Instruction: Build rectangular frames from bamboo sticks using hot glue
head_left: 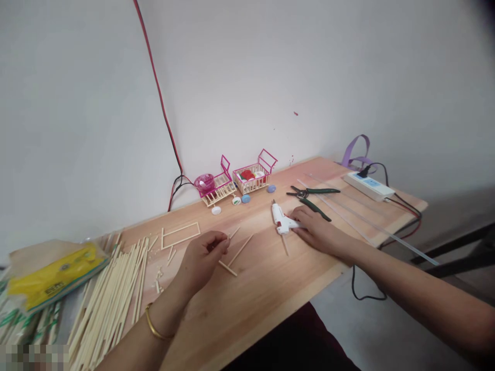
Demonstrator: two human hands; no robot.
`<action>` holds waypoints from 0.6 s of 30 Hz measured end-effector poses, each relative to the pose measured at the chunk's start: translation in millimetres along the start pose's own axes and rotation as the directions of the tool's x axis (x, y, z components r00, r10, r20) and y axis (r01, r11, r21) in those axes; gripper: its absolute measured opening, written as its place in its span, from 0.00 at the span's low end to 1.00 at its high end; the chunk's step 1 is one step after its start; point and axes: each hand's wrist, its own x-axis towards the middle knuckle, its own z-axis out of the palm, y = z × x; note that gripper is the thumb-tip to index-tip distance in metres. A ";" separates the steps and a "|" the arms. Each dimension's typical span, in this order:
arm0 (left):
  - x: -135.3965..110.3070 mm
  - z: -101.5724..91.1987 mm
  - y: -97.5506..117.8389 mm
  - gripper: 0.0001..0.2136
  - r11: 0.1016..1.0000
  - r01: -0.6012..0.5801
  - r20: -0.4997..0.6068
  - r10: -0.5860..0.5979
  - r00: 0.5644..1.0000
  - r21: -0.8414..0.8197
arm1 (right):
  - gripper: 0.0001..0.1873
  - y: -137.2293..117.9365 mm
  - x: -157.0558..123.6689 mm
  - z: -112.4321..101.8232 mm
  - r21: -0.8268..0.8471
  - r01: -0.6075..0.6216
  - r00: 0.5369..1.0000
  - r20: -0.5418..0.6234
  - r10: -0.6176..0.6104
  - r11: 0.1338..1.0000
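My left hand point(201, 260) hovers over the wooden table point(270, 288) with its fingers pinched on a short wooden stick point(233, 233). Two more cut sticks point(240, 251) lie just to its right. My right hand point(317, 229) rests on the table with its fingers closed round the handle of a white glue gun point(281, 218), which lies on its side. A rectangular frame of sticks point(180, 235) lies beyond the left hand.
A heap of long sticks point(112, 296) and a yellow packet point(54, 275) fill the left end. Two pink toy carts point(237, 180), bottle caps point(240, 200), green pliers point(313, 198), clear glue rods point(371, 226) and a power strip point(369, 185) lie further back.
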 end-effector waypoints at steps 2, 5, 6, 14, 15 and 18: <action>-0.5 0.7 1.0 0.09 1.000 0.006 0.006 -0.006 1.000 -0.010 | 0.14 7.2 4.9 -10.3 0.004 -0.065 0.998 -0.002 0.065 0.998; -0.3 1.6 1.4 0.08 1.000 -0.001 0.005 0.001 1.000 -0.012 | 0.18 26.8 15.1 -26.9 -0.150 -0.373 0.927 -0.100 0.362 0.916; -0.1 1.9 1.3 0.08 1.000 -0.003 0.005 0.003 1.000 -0.010 | 0.20 33.8 18.8 -30.6 -0.232 -0.472 0.881 -0.082 0.466 0.851; -0.8 1.0 0.7 0.09 0.999 -0.031 -0.005 0.031 1.000 0.020 | 0.21 49.8 33.1 -30.3 -0.379 -0.631 0.752 -0.083 0.654 0.677; -0.6 0.7 0.2 0.09 0.999 -0.037 -0.010 0.037 0.999 0.022 | 0.22 47.3 31.5 -34.6 -0.384 -0.651 0.738 -0.123 0.663 0.654; 0.5 0.5 -1.6 0.09 0.999 -0.046 -0.033 0.046 0.998 0.005 | 0.24 32.4 21.8 -58.2 -0.367 -0.664 0.743 -0.222 0.631 0.652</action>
